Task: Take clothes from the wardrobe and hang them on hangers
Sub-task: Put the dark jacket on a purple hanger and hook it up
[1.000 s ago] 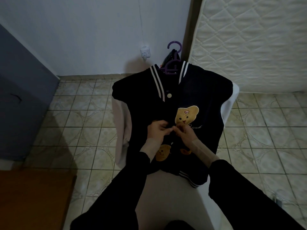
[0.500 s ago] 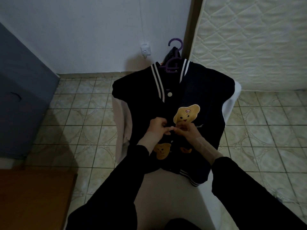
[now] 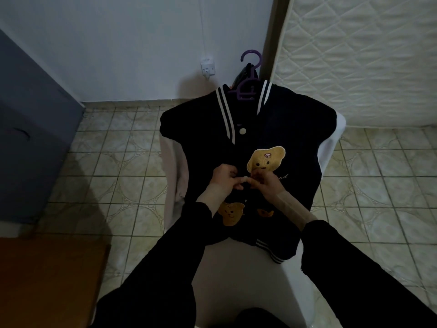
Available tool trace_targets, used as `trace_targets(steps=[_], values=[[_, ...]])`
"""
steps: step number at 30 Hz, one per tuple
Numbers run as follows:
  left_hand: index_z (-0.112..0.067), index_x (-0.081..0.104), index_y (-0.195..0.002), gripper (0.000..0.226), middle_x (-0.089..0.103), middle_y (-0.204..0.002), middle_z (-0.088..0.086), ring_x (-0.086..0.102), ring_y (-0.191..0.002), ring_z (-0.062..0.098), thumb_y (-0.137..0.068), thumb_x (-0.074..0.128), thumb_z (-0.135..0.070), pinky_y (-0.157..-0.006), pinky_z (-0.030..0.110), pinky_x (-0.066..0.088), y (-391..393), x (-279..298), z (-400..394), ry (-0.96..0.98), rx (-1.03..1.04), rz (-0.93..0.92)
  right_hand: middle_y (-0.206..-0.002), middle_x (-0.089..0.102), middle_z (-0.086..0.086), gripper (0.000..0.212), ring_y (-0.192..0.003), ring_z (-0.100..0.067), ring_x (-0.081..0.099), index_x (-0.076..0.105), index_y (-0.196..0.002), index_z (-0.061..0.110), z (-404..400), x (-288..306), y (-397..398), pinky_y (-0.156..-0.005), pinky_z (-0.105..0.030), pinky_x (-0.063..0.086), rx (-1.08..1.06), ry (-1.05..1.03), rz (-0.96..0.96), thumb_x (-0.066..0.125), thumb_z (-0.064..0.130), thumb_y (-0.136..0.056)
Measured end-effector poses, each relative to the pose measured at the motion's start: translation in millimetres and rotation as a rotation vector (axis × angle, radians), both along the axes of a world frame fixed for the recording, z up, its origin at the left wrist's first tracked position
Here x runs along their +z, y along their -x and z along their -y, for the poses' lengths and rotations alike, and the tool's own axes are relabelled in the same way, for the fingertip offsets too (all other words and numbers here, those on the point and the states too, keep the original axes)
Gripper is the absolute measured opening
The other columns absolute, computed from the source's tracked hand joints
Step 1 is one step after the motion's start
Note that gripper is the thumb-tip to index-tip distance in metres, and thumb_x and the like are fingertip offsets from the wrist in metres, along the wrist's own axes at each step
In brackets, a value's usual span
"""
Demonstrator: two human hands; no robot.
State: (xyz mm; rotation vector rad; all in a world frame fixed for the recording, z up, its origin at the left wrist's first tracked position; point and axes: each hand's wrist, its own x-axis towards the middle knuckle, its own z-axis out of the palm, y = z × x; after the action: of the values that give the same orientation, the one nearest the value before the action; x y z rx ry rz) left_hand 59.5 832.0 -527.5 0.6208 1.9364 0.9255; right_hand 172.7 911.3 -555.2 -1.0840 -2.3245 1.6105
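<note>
Two hooked purple hangers [image 3: 248,88], ribbed-collar jacket [image 3: 283,129]

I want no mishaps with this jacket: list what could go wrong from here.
Both hands, left and right, pinch the jacket at its front opening; a slipped grip could leave the snap unfastened. The purple hanger shows only at the collar, so tugging might pull a shoulder off it.
</note>
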Motion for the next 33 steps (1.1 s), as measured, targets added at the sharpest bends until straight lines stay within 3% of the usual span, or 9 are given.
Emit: trace_targets(steps=[3, 7, 11, 18, 21, 24, 27, 30, 33], values=[[-0.002, 0.054, -0.079, 0.01, 0.053, -0.066, 0.003, 0.052, -0.033, -0.002, -0.084, 0.063, -0.003, -0.041, 0.008, 0.043, -0.2, 0.1, 0.9, -0.016, -0.011, -0.021, -0.08, 0.056, 0.003, 0.017, -0.084, -0.016, 0.054, 0.059, -0.094, 0.004, 2.5, 0.1, 0.2, -0.069, -0.018, 0.041, -0.028, -0.026, 0.0, 0.058, 0.02, -0.089], [-0.005, 0.054, -0.072, 0.016, 0.052, -0.065, 0.006, 0.053, -0.035, -0.001, -0.082, 0.066, -0.003, -0.042, 0.008, 0.044, -0.5, -1.0, 4.8, -0.035, -0.001, -0.042, -0.086, 0.058, -0.001, 0.024, -0.077, -0.009, 0.053, 0.061, -0.097, -0.001, 3.5, 1.9, -3.0, -0.061, -0.002, 0.039, -0.039, -0.077, 0.02, 0.061, 0.021, -0.087], [0.007, 0.06, -0.1, 0.025, 0.06, -0.082, 0.017, 0.06, -0.058, 0.015, -0.08, 0.068, -0.006, -0.059, 0.019, 0.051, -2.8, 2.1, 6.0, 0.004, -0.012, -0.161, -0.085, 0.06, -0.001, 0.024, -0.075, -0.005, 0.053, 0.063, -0.096, -0.002, 5.6, 4.7, -4.0, -0.061, 0.002, 0.038, -0.073, -0.107, 0.043, 0.065, 0.019, -0.084], [-0.011, 0.057, -0.118, 0.029, 0.057, -0.119, 0.008, 0.056, -0.108, 0.027, -0.09, 0.05, -0.005, -0.089, 0.034, 0.045, 18.0, 19.4, 13.0, 0.15, -0.419, -0.691, -0.103, 0.063, -0.014, 0.013, -0.095, -0.028, 0.06, 0.062, -0.095, 0.004, -2.4, 22.2, -0.5, -0.077, -0.018, 0.046, -0.164, -0.254, -0.04, 0.054, -0.001, -0.086], [-0.013, 0.054, -0.122, 0.031, 0.051, -0.123, 0.006, 0.049, -0.117, 0.024, -0.093, 0.044, -0.012, -0.09, 0.033, 0.039, 24.3, 26.0, 11.2, 0.161, -0.653, -0.988, -0.113, 0.054, -0.009, 0.027, -0.104, -0.023, 0.051, 0.058, -0.109, 0.009, -11.7, 46.7, 11.9, -0.085, -0.032, 0.044, -0.08, -0.584, -0.019, 0.054, 0.002, -0.083], [-0.014, 0.051, -0.126, 0.033, 0.046, -0.128, 0.006, 0.042, -0.122, 0.023, -0.094, 0.042, -0.013, -0.095, 0.033, 0.033, 30.4, 33.1, 7.6, 0.127, -0.662, -1.158, -0.119, 0.054, -0.012, 0.041, -0.105, -0.031, 0.05, 0.055, -0.12, 0.01, -16.9, 72.5, 27.8, -0.085, -0.042, 0.041, -0.06, -0.857, -0.016, 0.058, 0.005, -0.079], [-0.013, 0.052, -0.122, 0.035, 0.049, -0.126, 0.009, 0.047, -0.117, 0.027, -0.088, 0.049, -0.012, -0.092, 0.038, 0.038, 41.3, 45.6, 2.2, 0.044, -0.555, -1.294, -0.125, 0.054, -0.009, 0.049, -0.104, -0.029, 0.051, 0.052, -0.126, 0.014, -22.9, 83.8, 38.8, -0.083, -0.041, 0.04, -0.028, -1.009, 0.046, 0.062, 0.01, -0.077], [-0.018, 0.062, -0.104, 0.032, 0.063, -0.105, 0.004, 0.06, -0.092, 0.023, -0.072, 0.061, -0.016, -0.073, 0.031, 0.048, 52.4, 53.9, -4.7, -0.063, -0.51, -1.48, -0.124, 0.056, -0.01, 0.048, -0.102, -0.031, 0.054, 0.055, -0.122, 0.014, -31.2, 88.5, 45.4, -0.082, -0.043, 0.039, 0.051, -1.059, 0.113, 0.064, 0.011, -0.075], [-0.022, 0.063, -0.102, 0.032, 0.063, -0.094, 0.001, 0.061, -0.082, 0.02, -0.074, 0.047, -0.023, -0.065, 0.028, 0.048, 53.8, 60.2, -8.2, -0.093, -0.524, -1.491, -0.109, 0.059, -0.013, 0.034, -0.097, -0.033, 0.055, 0.06, -0.112, 0.011, -36.0, 92.4, 46.9, -0.081, -0.045, 0.036, 0.081, -1.074, 0.132, 0.063, 0.013, -0.078]])
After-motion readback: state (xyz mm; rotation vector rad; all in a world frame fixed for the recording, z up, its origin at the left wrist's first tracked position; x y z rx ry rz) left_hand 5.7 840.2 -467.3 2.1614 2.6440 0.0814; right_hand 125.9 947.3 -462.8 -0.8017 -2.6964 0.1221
